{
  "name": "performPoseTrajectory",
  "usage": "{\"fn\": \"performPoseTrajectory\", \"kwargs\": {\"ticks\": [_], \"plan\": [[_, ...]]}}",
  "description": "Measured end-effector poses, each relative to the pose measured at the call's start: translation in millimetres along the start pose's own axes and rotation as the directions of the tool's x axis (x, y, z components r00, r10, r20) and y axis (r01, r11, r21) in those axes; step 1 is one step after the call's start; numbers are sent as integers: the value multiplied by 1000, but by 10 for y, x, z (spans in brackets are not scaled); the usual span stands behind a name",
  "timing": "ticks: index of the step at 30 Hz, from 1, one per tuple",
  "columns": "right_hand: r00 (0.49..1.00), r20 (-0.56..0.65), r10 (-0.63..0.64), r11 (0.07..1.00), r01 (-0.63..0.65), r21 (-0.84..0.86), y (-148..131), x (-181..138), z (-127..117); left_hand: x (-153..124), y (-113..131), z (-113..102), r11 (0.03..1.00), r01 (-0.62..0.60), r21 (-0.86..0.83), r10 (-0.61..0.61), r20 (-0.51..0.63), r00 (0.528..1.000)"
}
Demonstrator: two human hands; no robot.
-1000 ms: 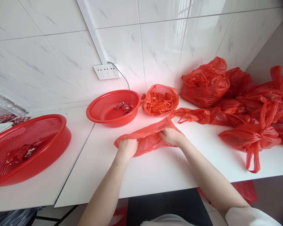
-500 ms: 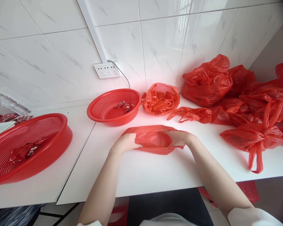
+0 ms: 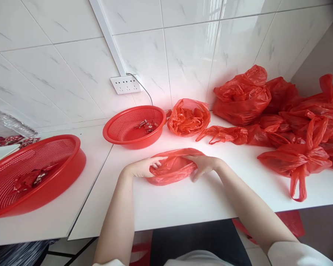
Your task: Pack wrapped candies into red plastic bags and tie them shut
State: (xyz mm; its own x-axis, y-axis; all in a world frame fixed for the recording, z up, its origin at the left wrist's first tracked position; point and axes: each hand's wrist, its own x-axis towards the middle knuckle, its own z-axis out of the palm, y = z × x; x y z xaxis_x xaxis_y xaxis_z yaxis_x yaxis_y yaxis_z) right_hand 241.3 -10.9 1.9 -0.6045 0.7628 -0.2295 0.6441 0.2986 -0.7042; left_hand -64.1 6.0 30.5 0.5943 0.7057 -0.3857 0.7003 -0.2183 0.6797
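**Between two loosely spread hands, a red bag gapes open**

Far to the left of the grip, a large red basin [image 3: 77, 159] holds a few dark red wrapped pieces [image 3: 30, 179], seemingly parked at the side to leave working room. Nearer, just beyond the left hand [image 3: 141, 167], a smaller red basin [image 3: 150, 140] has a little cluster of small wrapped pieces [image 3: 148, 127], close enough, I judge, for an easy reach. That left hand meets the left end of the red bag [image 3: 169, 181], its fingers apart and curving into the mouth. The bag rests on the table right in front of the person, probably so the surface bears it while the hands shape the opening. At its right end the right hand [image 3: 207, 165] has thumb and fingers well apart around the rim, not pinching. Behind that hand, against the wall, an upright bag [image 3: 188, 122] is stuffed with crumpled red plastic; further right lies a heap of red bags [image 3: 296, 159], one knotted with its handles flopping forward, apparently gathered out of the way.

Under everything, the white table [image 3: 183, 210] shows a seam left of the grip. Beyond the left hand, a socket panel [image 3: 125, 85] sits on a glossy, veined white tile wall [image 3: 188, 48]; a darker wall closes the right corner.
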Motion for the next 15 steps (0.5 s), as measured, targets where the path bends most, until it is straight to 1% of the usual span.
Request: {"fn": "performPoseTrajectory", "kwargs": {"ticks": [2, 4, 5, 6, 7, 8, 9, 10, 11, 12, 13, 15], "plan": [[999, 42, 4, 1000, -4, -9, 37, 26, 37, -33, -42, -34, 998, -15, -67, 14, -15, 1000], [999, 16, -28, 999, 28, -17, 39, 26, 45, -63, -62, -65, 980, -41, -195, 34, -38, 999], [999, -8, -37, 999, 36, -20, 27, 18, 38, -72, -66, -82, 960, -54, -276, 37, -69, 997], [998, -37, -46, 999, 45, -16, 9, 7, 27, -75, -69, -98, 928, -65, -367, 20, -125, 992], [995, -76, -60, 998, 59, -5, -15, -5, 13, -71, -72, -116, 882, -72, -467, -30, -207, 978], [989, -125, -79, 997, 81, 12, -42, -17, 0, -57, -77, -133, 817, -82, -570, -113, -298, 948], [978, -180, -103, 993, 110, 31, -74, -26, -10, -35, -84, -150, 734, -97, -672, -220, -370, 903], [963, -233, -132, 988, 148, 52, -109, -33, -14, -6, -92, -166, 634, -117, -764, -334, -407, 850], [946, -280, -166, 979, 192, 69, -147, -37, -12, 27, -100, -181, 528, -135, -838, -434, -403, 806], [926, -322, -197, 969, 233, 78, -187, -39, -3, 62, -107, -195, 430, -153, -890, -507, -378, 775], [906, -357, -229, 960, 271, 72, -226, -39, 12, 97, -111, -208, 348, -173, -921, -546, -349, 761], [866, -401, -299, 942, 335, 21, -297, -33, 54, 153, -110, -231, 229, -227, -947, -565, -319, 761]]}}
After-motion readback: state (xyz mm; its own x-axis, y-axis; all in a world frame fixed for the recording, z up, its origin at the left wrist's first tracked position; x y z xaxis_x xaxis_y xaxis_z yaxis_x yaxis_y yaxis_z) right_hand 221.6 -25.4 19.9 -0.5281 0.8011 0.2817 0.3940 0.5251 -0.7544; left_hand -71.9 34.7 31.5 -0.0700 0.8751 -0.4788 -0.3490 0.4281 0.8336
